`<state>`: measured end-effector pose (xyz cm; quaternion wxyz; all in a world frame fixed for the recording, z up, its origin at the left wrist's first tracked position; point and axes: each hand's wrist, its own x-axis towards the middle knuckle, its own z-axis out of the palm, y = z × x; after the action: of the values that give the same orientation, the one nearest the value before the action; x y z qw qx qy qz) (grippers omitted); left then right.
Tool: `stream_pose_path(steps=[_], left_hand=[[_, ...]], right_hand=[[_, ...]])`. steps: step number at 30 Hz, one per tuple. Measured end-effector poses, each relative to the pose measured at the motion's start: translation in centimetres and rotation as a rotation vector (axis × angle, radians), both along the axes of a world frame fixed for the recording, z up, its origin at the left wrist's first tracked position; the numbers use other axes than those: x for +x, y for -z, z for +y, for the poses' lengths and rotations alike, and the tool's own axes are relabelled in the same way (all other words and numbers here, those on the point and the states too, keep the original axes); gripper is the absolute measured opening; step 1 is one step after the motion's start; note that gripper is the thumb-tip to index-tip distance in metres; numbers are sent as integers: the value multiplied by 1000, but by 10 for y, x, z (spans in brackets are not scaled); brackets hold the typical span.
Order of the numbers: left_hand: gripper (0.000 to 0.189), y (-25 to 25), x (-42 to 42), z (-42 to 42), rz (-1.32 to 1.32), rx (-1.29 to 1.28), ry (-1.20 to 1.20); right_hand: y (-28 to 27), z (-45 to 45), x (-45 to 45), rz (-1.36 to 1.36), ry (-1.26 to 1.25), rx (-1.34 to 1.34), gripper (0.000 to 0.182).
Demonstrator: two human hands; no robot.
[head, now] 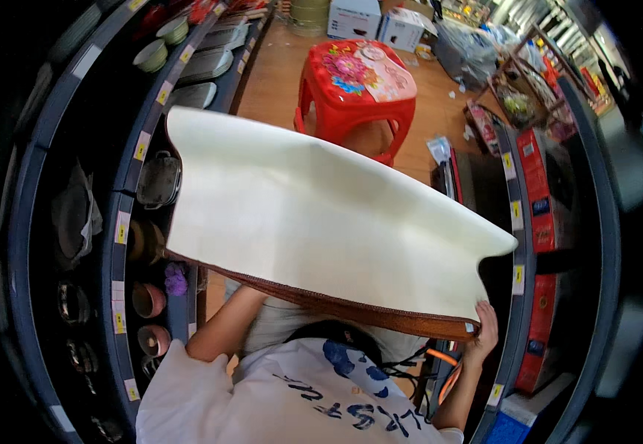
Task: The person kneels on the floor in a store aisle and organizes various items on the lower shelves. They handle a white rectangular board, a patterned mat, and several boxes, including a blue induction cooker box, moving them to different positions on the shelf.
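A large mat (321, 222) with a pale, smooth underside spans the space before me, curved and rippled along its far edge. Its near edge shows a brown textile face with stitched binding (355, 317). At the near right corner, my right hand (485, 330) grips the mat, fingers over the edge beside a small white tag (469, 327). My left forearm (230, 322) reaches up under the near edge; the left hand itself is hidden behind the mat.
Shelves of bowls (151, 55), plates (205, 64) and pots (158, 178) run along my left. Red boxes (543, 327) fill the right shelf. Beyond the mat stands a red plastic stool (355, 100). Cartons (353, 19) and a plastic bag (466, 50) lie farther off.
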<state>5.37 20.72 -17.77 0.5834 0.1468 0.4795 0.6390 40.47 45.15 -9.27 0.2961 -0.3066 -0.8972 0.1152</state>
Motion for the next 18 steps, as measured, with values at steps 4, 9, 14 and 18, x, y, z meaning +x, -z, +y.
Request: stream_pose_path(steps=[4, 9, 14, 18], left_hand=[[50, -66, -37, -59, 340, 68, 735], [50, -99, -131, -159, 405, -282, -21], [63, -71, -186, -134, 453, -563, -892], [66, -70, -195, -88, 356, -609, -578]], right_hand=[[47, -30, 29, -135, 100, -120, 48], [79, -44, 35, -208, 126, -218, 56], [77, -38, 36, -269, 42, -270, 64], [84, -39, 40, -245, 16, -322, 72]])
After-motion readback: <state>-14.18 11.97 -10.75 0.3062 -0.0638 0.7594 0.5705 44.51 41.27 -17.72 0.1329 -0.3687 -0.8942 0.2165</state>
